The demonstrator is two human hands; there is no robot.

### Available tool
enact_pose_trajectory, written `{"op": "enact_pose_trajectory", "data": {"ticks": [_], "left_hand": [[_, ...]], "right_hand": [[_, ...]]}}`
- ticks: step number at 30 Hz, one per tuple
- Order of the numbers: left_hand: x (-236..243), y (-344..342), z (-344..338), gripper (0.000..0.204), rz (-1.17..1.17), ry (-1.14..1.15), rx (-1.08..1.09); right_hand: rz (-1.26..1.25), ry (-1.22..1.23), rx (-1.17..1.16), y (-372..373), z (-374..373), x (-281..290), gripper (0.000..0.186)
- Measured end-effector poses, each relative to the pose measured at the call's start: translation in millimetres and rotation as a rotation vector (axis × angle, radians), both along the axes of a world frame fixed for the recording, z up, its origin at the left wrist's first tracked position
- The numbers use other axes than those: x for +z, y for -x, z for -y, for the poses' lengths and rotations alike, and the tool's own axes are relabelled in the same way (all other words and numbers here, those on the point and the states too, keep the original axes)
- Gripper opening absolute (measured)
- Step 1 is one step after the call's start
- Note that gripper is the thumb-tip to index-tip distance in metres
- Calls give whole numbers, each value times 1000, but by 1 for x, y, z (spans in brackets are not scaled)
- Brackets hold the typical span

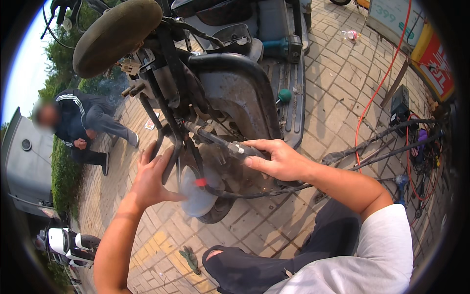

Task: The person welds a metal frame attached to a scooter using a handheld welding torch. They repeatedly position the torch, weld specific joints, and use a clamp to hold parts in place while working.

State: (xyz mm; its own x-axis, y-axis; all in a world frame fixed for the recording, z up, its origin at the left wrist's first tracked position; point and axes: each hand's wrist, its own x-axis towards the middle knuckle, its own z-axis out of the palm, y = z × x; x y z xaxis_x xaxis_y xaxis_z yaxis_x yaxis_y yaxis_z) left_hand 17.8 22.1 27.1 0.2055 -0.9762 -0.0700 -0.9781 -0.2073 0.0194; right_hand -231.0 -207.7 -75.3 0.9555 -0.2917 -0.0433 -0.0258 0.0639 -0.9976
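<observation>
My left hand [152,180] is open, its fingers spread beside the black tubular frame [172,142] at the front of a partly dismantled scooter. My right hand [280,159] closes on the end of a dark cylindrical part [238,150] with white marks, thumb on the near side and forefinger along the top. A black cable [245,195] with a red band [200,182] runs below it. Under the hands lies a dark wheel [218,211], partly hidden by a pale, hazy round shape [198,198]. The scooter's dusty curved front panel [230,103] stands beyond.
A green-handled screwdriver [284,95] and a teal power tool [276,47] rest on the scooter's footboard [293,110]. A person [81,122] crouches at left, above a white motorbike [66,243]. Right are a red cable [374,100], a blue drill [401,183] and tangled cables [431,159].
</observation>
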Motion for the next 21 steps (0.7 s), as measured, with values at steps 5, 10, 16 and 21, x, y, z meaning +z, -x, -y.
{"op": "enact_pose_trajectory", "data": {"ticks": [5,10,16,21], "left_hand": [[1,0,0,113,-3,-1,2],[-1,-1,0,113,-2,-1,-1],[0,-1,0,115,10,-18,10],[-3,-3,0,115,10,-2,-20]], "right_hand": [[34,65,-53,1,-12,10,47],[104,161,-82,-1,-20,6,47],[115,201,-97,-1,-21,7,46],[164,215,-146,-2,-23,2,43]]}}
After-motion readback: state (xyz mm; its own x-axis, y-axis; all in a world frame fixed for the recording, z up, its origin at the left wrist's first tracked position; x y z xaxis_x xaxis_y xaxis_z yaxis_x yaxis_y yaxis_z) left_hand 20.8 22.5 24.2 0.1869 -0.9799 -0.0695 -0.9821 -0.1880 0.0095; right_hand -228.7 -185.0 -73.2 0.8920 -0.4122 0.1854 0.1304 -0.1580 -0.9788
